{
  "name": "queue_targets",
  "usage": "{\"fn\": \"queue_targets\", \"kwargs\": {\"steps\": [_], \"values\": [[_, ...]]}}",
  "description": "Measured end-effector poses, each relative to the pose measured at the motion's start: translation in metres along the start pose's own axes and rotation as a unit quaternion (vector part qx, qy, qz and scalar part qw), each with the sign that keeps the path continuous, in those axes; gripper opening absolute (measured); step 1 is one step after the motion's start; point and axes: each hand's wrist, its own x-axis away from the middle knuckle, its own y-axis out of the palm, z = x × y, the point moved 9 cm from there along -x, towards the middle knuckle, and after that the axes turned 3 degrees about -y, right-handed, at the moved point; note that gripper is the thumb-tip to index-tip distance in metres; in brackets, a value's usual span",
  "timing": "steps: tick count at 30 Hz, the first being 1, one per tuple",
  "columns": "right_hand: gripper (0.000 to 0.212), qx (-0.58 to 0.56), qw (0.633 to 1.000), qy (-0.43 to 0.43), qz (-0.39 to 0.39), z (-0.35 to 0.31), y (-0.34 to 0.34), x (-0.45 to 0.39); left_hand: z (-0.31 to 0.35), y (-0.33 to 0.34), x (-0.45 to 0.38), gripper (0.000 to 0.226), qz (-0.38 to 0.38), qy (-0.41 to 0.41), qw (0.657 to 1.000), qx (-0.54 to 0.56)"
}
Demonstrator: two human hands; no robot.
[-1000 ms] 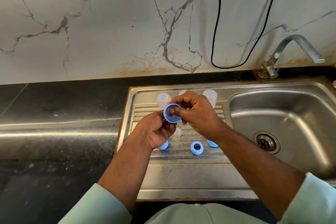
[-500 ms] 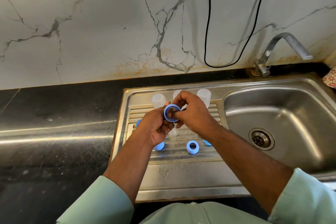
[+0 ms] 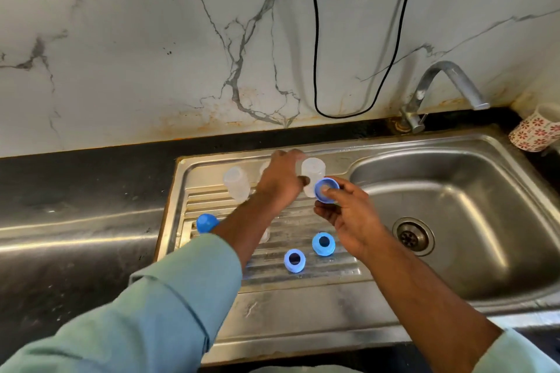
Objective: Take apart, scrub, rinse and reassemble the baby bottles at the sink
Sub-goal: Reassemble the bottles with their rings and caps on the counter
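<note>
Right hand [image 3: 351, 221] pinches a blue screw ring [image 3: 326, 189] up by the drainboard's [image 3: 303, 306] back edge, near the basin, probably ready to screw onto a bottle. The left hand [image 3: 280, 182] reaches over the middle clear bottle [image 3: 266, 167] at the back edge; can't tell if it's gripping yet. Two more rings [image 3: 294, 260] and a blue cap [image 3: 206, 222] wait nearer the front, so looks like reassembly.

"Where is the camera?"

"There is just one. It sits on the person's head, up above the sink [image 3: 454, 251]."

"Which way does it look?"

"Forward and down, toward the wall [image 3: 121, 54]. It is close, so both arms reach in from the bottom edge."
</note>
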Motion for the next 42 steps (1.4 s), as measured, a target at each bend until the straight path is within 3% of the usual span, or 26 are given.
{"fn": "queue_targets", "kwargs": {"steps": [3, 7, 11, 14, 16, 19, 21, 22, 24, 25, 26, 27, 28, 29, 31, 32, 35, 38, 39, 42], "values": [[0.022, -0.076, 0.997, 0.011, 0.023, -0.003, -0.017, -0.016, 0.015, 0.035, -0.030, 0.077, -0.071, 0.004, 0.995, -0.074], [0.012, -0.125, 0.992, -0.012, 0.033, -0.015, -0.024, -0.038, 0.009, 0.066, -0.049, 0.077, -0.103, -0.023, 0.988, -0.117], [0.035, -0.181, 0.983, -0.028, 0.014, -0.023, -0.026, -0.056, 0.002, 0.059, -0.041, 0.072, -0.040, -0.047, 0.997, -0.045], [0.045, -0.197, 0.980, -0.030, -0.017, -0.031, -0.021, -0.055, -0.006, 0.015, -0.011, 0.063, 0.079, -0.078, 0.983, 0.147], [0.038, -0.160, 0.985, -0.053, -0.048, -0.041, -0.014, -0.047, -0.022, -0.015, 0.019, 0.052, 0.140, -0.130, 0.925, 0.330], [0.035, -0.037, 0.984, -0.126, -0.120, -0.053, 0.014, -0.029, -0.055, -0.036, 0.063, 0.049, 0.136, -0.235, 0.789, 0.550], [0.037, 0.068, 0.965, -0.185, -0.173, -0.060, 0.040, -0.015, -0.069, -0.040, 0.084, 0.050, 0.103, -0.297, 0.721, 0.618], [0.039, 0.125, 0.950, -0.212, -0.194, -0.062, 0.054, -0.007, -0.076, -0.045, 0.093, 0.051, 0.093, -0.309, 0.713, 0.622], [0.044, 0.212, 0.921, -0.243, -0.217, -0.063, 0.077, 0.006, -0.090, -0.063, 0.105, 0.050, 0.114, -0.302, 0.747, 0.581], [0.045, 0.229, 0.914, -0.250, -0.224, -0.063, 0.085, 0.011, -0.093, -0.077, 0.109, 0.050, 0.137, -0.283, 0.788, 0.529], [0.045, 0.244, 0.906, -0.256, -0.231, -0.062, 0.091, 0.014, -0.094, -0.094, 0.110, 0.053, 0.152, -0.250, 0.861, 0.416], [0.046, 0.268, 0.895, -0.266, -0.238, -0.059, 0.098, 0.019, -0.091, -0.111, 0.111, 0.058, 0.159, -0.219, 0.939, 0.213], [0.047, 0.302, 0.877, -0.286, -0.241, -0.058, 0.102, 0.024, -0.088, -0.119, 0.111, 0.062, 0.162, -0.194, 0.967, 0.034], [0.049, 0.336, 0.856, -0.307, -0.245, -0.056, 0.108, 0.030, -0.083, -0.126, 0.112, 0.063, 0.165, -0.159, 0.970, -0.085], [0.051, 0.359, 0.835, -0.332, -0.254, -0.052, 0.114, 0.039, -0.094, -0.130, 0.113, 0.059, 0.161, -0.176, 0.971, 0.014], [0.050, 0.351, 0.835, -0.336, -0.258, -0.050, 0.116, 0.042, -0.103, -0.132, 0.115, 0.057, 0.180, -0.183, 0.956, 0.145], [0.045, 0.318, 0.844, -0.336, -0.271, -0.048, 0.120, 0.047, -0.117, -0.136, 0.123, 0.054, 0.229, -0.211, 0.886, 0.343], [0.048, 0.316, 0.837, -0.337, -0.293, -0.045, 0.127, 0.048, -0.127, -0.110, 0.135, 0.048, 0.168, -0.300, 0.733, 0.587], [0.049, 0.319, 0.833, -0.340, -0.299, -0.045, 0.129, 0.049, -0.124, -0.104, 0.138, 0.047, 0.142, -0.315, 0.706, 0.618], [0.050, 0.329, 0.812, -0.365, -0.315, -0.045, 0.137, 0.052, -0.120, -0.092, 0.141, 0.049, 0.095, -0.327, 0.706, 0.622]]}}
